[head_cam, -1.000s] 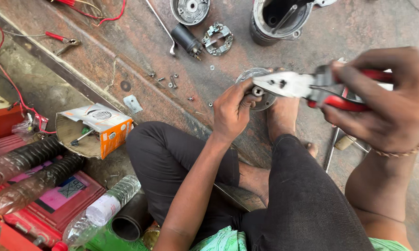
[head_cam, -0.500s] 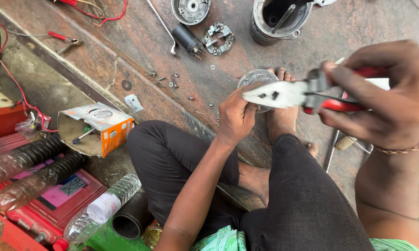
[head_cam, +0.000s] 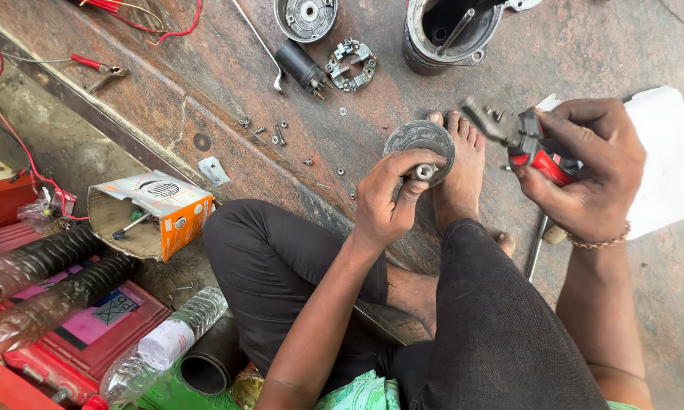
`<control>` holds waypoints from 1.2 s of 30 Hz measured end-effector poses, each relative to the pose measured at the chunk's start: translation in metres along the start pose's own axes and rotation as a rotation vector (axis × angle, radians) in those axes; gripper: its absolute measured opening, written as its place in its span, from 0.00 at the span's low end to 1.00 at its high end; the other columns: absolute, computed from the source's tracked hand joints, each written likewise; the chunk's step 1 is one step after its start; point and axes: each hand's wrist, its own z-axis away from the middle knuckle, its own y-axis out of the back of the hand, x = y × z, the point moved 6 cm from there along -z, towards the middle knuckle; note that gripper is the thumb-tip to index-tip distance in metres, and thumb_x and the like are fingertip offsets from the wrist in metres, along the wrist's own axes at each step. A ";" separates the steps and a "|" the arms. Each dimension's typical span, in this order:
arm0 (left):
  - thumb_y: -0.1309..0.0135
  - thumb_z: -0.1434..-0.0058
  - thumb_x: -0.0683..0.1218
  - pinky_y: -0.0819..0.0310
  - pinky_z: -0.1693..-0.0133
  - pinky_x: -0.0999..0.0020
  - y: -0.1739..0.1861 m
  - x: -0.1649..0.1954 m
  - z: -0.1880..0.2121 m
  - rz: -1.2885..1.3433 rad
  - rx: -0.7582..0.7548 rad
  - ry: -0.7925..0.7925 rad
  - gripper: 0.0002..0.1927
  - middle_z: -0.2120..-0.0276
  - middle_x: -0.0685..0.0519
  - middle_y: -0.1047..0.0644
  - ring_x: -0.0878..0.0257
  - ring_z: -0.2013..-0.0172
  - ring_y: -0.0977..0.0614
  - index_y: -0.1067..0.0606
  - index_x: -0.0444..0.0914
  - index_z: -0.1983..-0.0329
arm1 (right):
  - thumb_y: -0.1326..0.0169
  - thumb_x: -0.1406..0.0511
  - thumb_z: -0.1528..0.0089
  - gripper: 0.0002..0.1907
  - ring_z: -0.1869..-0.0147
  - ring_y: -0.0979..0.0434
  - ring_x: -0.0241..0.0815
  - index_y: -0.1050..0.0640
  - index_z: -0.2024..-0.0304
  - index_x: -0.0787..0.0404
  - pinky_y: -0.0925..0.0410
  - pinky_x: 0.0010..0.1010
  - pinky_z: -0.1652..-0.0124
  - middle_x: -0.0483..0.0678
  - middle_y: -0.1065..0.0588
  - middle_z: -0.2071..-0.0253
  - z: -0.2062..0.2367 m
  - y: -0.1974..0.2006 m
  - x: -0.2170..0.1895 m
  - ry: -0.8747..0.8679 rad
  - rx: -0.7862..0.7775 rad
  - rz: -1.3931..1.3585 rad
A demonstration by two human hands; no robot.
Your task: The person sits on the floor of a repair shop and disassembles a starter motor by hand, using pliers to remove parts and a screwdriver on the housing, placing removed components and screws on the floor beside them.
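My left hand (head_cam: 391, 199) grips the short shaft of a round grey metal disc part (head_cam: 419, 146), held upright against my bare foot (head_cam: 457, 176). My right hand (head_cam: 581, 168) holds red-handled pliers (head_cam: 518, 135), their grey jaws pointing left, a little apart from the disc. I sit on the ground with dark trousers, one leg folded.
On the stone floor lie a motor housing (head_cam: 452, 30), a round end cap (head_cam: 305, 17), a brush holder ring (head_cam: 349, 62), a dark cylinder (head_cam: 300, 67), loose screws (head_cam: 270, 133), an open orange carton (head_cam: 148, 214), plastic bottles (head_cam: 160, 348), red batteries (head_cam: 76, 334) and a white cloth (head_cam: 664, 159).
My right hand has drawn the pliers to the right, away from the disc. My left hand has shifted down onto the disc's shaft.
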 end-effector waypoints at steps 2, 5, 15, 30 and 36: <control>0.55 0.21 0.49 0.20 0.54 0.71 -0.001 -0.006 0.003 0.074 -0.002 0.074 0.13 0.51 0.51 0.19 0.63 0.56 0.16 0.29 0.38 0.41 | 0.31 0.56 0.36 0.28 0.52 0.26 0.39 0.19 0.42 0.68 0.30 0.26 0.53 0.53 0.25 0.51 0.002 -0.004 0.002 -0.025 0.026 -0.029; 0.59 0.19 0.49 0.21 0.57 0.74 -0.005 -0.015 0.006 0.155 0.005 0.149 0.13 0.49 0.49 0.19 0.70 0.62 0.20 0.32 0.37 0.40 | 0.32 0.55 0.36 0.27 0.52 0.25 0.39 0.19 0.42 0.67 0.29 0.26 0.54 0.52 0.26 0.51 0.004 -0.005 0.000 -0.034 0.028 -0.023; 0.54 0.22 0.51 0.21 0.59 0.74 -0.005 -0.023 0.009 0.212 0.058 0.201 0.16 0.51 0.48 0.18 0.70 0.63 0.20 0.30 0.36 0.41 | 0.32 0.53 0.37 0.26 0.55 0.23 0.39 0.16 0.44 0.64 0.29 0.27 0.59 0.51 0.24 0.54 0.001 -0.003 -0.011 0.079 -0.047 0.218; 0.45 0.27 0.49 0.17 0.53 0.70 0.004 -0.024 -0.006 0.032 0.020 0.168 0.14 0.51 0.50 0.17 0.63 0.52 0.14 0.24 0.37 0.45 | 0.31 0.55 0.38 0.27 0.56 0.22 0.39 0.16 0.42 0.64 0.28 0.27 0.60 0.52 0.25 0.53 -0.001 -0.006 -0.019 0.092 -0.061 0.203; 0.45 0.28 0.47 0.17 0.53 0.68 0.001 -0.025 -0.009 -0.077 -0.022 0.151 0.12 0.54 0.51 0.17 0.61 0.54 0.13 0.23 0.37 0.46 | 0.29 0.59 0.42 0.26 0.55 0.22 0.46 0.18 0.47 0.66 0.26 0.32 0.58 0.56 0.27 0.52 -0.013 0.013 -0.053 0.254 -0.040 0.255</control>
